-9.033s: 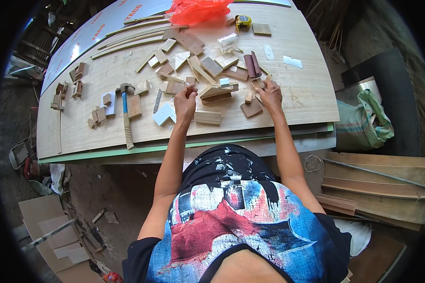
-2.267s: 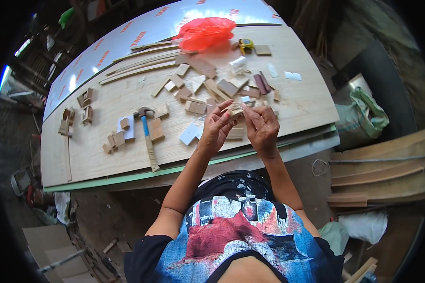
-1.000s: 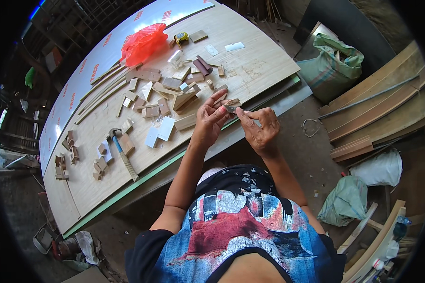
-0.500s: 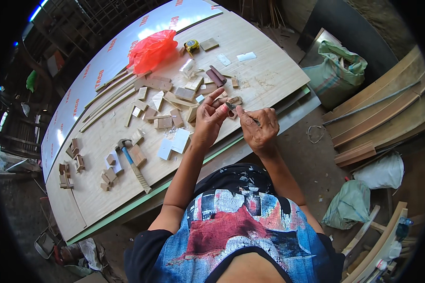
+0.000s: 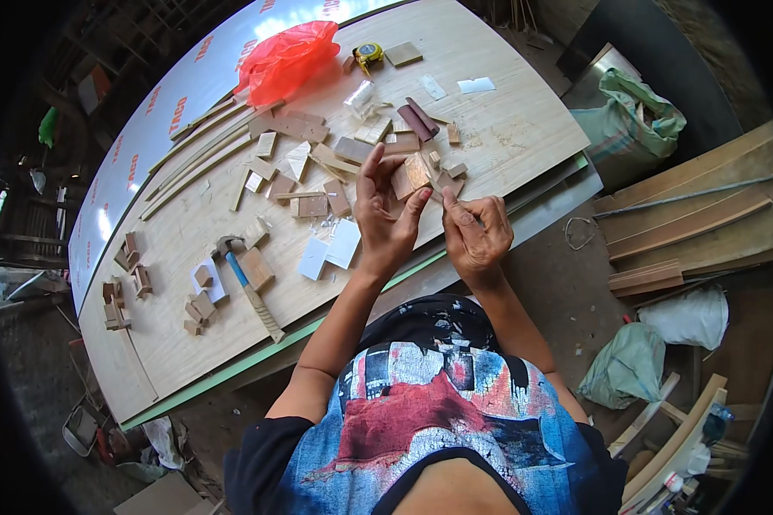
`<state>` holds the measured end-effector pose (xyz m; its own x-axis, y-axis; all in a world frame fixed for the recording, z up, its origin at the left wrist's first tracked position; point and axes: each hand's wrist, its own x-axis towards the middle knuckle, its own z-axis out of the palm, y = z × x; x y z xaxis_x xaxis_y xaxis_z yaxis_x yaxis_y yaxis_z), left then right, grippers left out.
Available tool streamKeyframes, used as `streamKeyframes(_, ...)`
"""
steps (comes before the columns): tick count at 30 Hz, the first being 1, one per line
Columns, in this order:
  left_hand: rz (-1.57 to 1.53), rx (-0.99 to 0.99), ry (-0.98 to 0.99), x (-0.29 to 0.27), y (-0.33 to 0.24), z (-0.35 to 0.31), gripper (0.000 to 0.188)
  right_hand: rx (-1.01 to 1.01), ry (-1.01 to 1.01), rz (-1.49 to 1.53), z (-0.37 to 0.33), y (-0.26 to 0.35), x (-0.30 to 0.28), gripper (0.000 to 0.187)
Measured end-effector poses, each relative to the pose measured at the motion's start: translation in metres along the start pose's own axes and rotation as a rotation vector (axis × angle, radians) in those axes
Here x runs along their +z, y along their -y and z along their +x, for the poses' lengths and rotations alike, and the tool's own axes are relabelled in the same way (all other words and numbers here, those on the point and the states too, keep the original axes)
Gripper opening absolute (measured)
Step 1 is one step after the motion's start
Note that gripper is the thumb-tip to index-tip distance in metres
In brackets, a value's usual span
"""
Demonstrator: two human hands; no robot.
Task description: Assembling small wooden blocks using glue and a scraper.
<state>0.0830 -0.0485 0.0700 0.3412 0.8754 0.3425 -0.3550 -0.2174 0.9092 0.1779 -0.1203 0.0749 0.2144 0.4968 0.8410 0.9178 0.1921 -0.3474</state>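
Note:
Between the thumb and fingers of my left hand is a small wooden block, its pale face turned up. Close on its right, my right hand is closed with fingers curled; what they grip, if anything, is hidden. Both hands are over the near edge of the wooden tabletop. Beyond the block, a small wood offcut and a dark red curved piece lie on the table. Two white square pieces lie left of my left wrist.
A claw hammer lies at the left front, near small glued-looking wood pieces. Behind are long strips, a red plastic bag and a yellow tape measure. A filled sack stands right of the table.
The view has shifted slightly. The block in my left hand has turned, showing its pale face. A dark narrow piece seen between my hands is out of sight now.

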Motion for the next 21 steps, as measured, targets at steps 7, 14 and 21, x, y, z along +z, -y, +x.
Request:
streamKeyframes(7, 0.345, 0.241, -0.046, -0.007, 0.008, 0.009, 0.071, 0.244, -0.016, 0.167, -0.002, 0.001, 0.011, 0.024)
streamKeyframes(14, 0.315, 0.208, -0.052, -0.009, 0.012, 0.01, 0.071, 0.594, 0.023, 0.495, -0.002, 0.003, 0.014, 0.017)
streamKeyframes(21, 0.069, 0.054, -0.023, -0.002, 0.005, 0.003, 0.08, 0.313, 0.026, 0.254, -0.001, -0.003, 0.007, 0.027)
